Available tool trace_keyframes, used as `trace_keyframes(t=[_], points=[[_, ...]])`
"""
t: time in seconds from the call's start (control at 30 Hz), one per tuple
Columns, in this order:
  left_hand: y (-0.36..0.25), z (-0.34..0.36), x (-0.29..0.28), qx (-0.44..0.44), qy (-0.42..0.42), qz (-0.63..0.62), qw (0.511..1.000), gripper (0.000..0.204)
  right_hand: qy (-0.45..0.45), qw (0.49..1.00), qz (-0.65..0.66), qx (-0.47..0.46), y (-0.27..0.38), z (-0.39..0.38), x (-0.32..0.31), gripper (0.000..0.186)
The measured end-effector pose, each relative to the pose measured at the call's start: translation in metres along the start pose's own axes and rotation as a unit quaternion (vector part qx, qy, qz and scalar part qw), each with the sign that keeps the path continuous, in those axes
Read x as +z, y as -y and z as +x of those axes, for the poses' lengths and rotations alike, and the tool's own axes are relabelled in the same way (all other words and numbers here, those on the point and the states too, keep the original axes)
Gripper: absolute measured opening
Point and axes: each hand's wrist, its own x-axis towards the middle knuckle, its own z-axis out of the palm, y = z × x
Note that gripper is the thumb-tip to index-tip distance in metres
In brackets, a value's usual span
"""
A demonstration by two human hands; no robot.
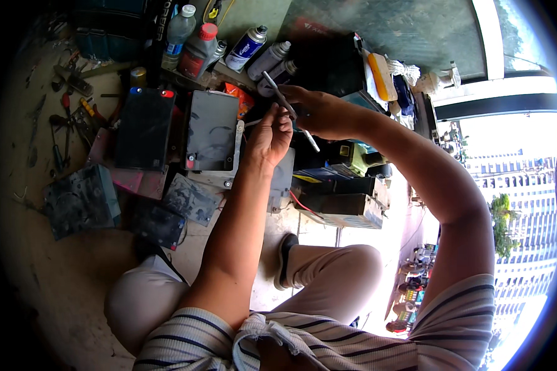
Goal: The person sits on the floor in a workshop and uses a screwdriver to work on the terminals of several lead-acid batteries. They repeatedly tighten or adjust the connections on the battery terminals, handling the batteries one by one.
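Right hand (328, 114) fingers pinch a thin grey metal rod (289, 109), slanted, raised above the batteries; left hand (271, 133) fingers closed around its lower part — best to keep both grips steady. Open-top battery case (211, 133) just left, spray cans (254, 52) far behind — clutter crowds the floor.

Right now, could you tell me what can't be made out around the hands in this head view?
- Right hand: holds a thin grey tool; its middle is hidden by the fingers.
- Left hand: whatever its fingertips pinch is too small to tell.
- Batteries under the forearms: partly covered.
- Tools at the left rim: dark and blurred.
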Motion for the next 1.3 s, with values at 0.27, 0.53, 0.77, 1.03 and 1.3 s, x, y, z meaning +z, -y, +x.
trace_keyframes(t=[0.27, 0.53, 0.77, 1.03, 1.3], points=[[0.008, 0.001, -0.004, -0.003, 0.000, -0.014, 1.000, 0.010, -0.065, 0.997, 0.039, -0.023, 0.003, 0.027, -0.001, 0.047], [0.000, 0.005, 0.002, -0.025, -0.049, 0.001, 0.998, 0.015, 0.232, 0.971, -0.057, -0.010, 0.012, -0.011, 0.007, 0.031], [-0.001, 0.007, -0.009, -0.084, 0.038, -0.070, 0.993, 0.009, -0.058, 0.995, -0.059, 0.050, -0.030, 0.009, -0.002, 0.041], [-0.004, 0.011, -0.011, -0.098, 0.046, -0.003, 0.994, 0.014, 0.308, 0.946, -0.082, -0.064, 0.019, -0.001, 0.016, 0.045], [0.003, 0.006, 0.010, -0.030, 0.029, -0.040, 0.998, 0.009, -0.091, 0.987, -0.124, 0.048, 0.007, 0.008, -0.005, 0.040]])
